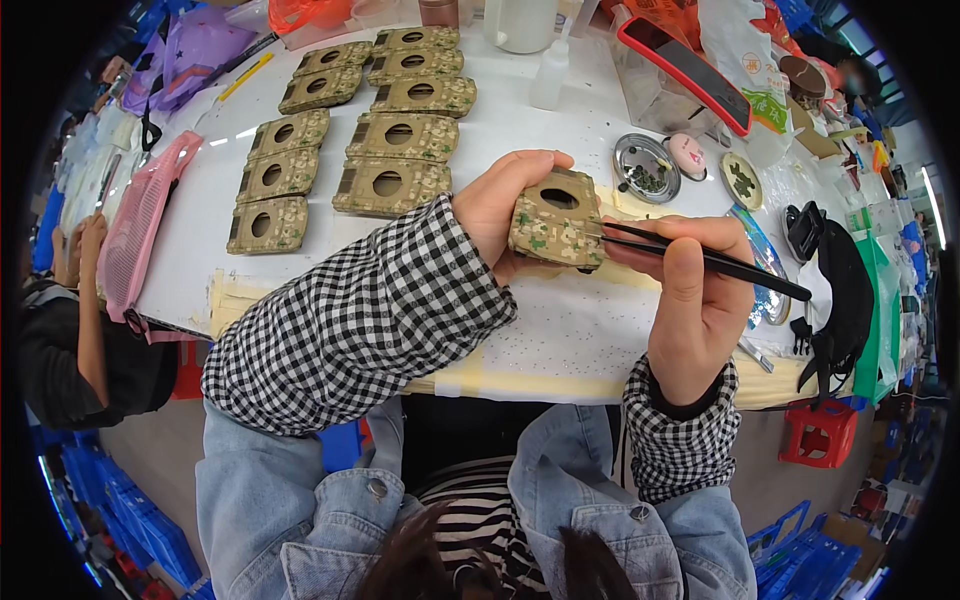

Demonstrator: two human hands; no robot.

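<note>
My left hand (pixel 490 205) grips a camouflage-patterned housing (pixel 545 232) with an oval opening in its upper face. Between the fingers of my right hand (pixel 700 290) is a pair of black tweezers (pixel 725 262), their tips at the right side of that housing. Whether the tips pinch anything is too small to tell. Two columns of similar camouflage housings (pixel 400 135) lie on the table to the left. Beyond my right hand sit a round clear dish (pixel 622 150) with small dark pieces and a pale round lid (pixel 735 165) with more dark green pieces.
A red-framed phone (pixel 685 75) leans on a clear box at the back right, near a white dropper bottle (pixel 550 75). A pink mesh basket (pixel 150 215) stands at the left edge, where another person's hand (pixel 90 240) shows. A black bag (pixel 845 300) lies far right.
</note>
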